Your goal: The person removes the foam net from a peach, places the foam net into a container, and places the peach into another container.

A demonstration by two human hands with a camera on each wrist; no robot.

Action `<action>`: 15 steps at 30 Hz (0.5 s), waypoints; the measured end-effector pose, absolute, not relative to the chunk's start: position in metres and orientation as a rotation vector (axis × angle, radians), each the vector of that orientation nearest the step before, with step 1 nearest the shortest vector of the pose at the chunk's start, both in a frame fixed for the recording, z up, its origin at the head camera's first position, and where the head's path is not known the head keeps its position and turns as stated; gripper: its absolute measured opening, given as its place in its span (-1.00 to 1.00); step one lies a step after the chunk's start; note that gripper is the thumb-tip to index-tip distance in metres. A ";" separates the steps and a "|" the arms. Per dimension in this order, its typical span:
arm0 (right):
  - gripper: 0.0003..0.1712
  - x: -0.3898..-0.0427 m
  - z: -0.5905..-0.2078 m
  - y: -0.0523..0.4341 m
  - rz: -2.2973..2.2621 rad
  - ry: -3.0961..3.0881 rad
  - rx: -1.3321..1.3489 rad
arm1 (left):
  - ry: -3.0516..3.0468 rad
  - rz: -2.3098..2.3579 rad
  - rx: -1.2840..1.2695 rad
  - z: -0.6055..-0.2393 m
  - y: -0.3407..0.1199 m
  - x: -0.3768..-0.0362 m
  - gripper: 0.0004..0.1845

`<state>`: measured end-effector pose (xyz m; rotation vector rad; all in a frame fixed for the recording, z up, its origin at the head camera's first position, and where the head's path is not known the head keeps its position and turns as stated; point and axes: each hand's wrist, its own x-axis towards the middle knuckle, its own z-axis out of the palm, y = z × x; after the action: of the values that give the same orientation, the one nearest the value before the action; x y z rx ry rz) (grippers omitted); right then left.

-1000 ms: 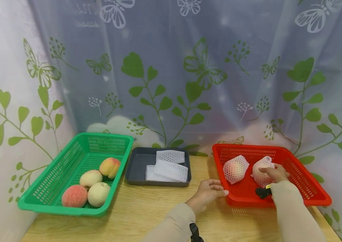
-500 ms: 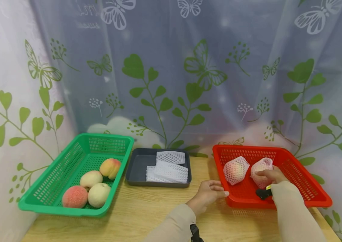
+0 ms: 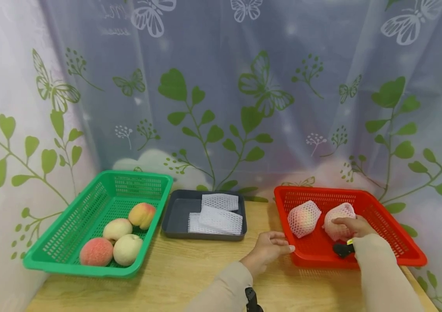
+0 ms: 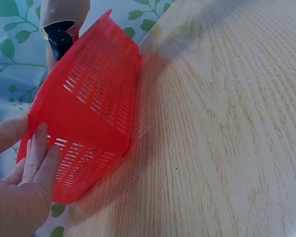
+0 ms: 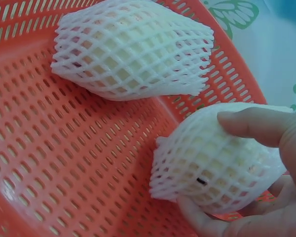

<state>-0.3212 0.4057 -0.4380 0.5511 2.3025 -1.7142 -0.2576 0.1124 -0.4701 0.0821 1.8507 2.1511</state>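
Observation:
My right hand (image 3: 358,226) holds a peach in a white foam net (image 3: 338,222) inside the red basket (image 3: 310,259). In the right wrist view the thumb (image 5: 241,122) lies on top of the netted peach (image 5: 222,163) and the fingers curl round its underside. A second netted peach (image 3: 304,218) lies to its left in the same basket. My left hand (image 3: 266,251) grips the red basket's near left corner. In the left wrist view its thumb is at the rim and its fingers (image 4: 37,155) lie against the outer wall.
On the left stands a green basket (image 3: 76,272) with several bare peaches (image 3: 96,252). A dark grey tray (image 3: 178,216) with white foam nets (image 3: 221,221) lies between the baskets on the wooden table (image 3: 174,277). A printed curtain (image 3: 213,86) hangs close behind.
The right hand's fingers have closed further round the right netted peach, and it has turned a little with its net's open end shifting. The left hand stays at the basket corner.

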 end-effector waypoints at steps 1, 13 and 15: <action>-0.13 -0.321 -0.436 0.406 -1.740 2.287 0.557 | 1.852 2.152 0.087 -0.470 0.113 -0.258 -0.63; -0.06 -0.318 -0.410 0.398 -1.738 2.327 0.467 | 1.785 2.193 0.103 -0.474 0.113 -0.254 -0.60; -0.09 -0.316 -0.407 0.396 -1.766 2.334 0.433 | 1.767 2.207 0.110 -0.473 0.114 -0.255 -0.60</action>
<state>-0.3160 0.3962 -0.4066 0.4331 2.3337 -1.7663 -0.2546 0.1140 -0.4734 0.1101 1.7674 2.2072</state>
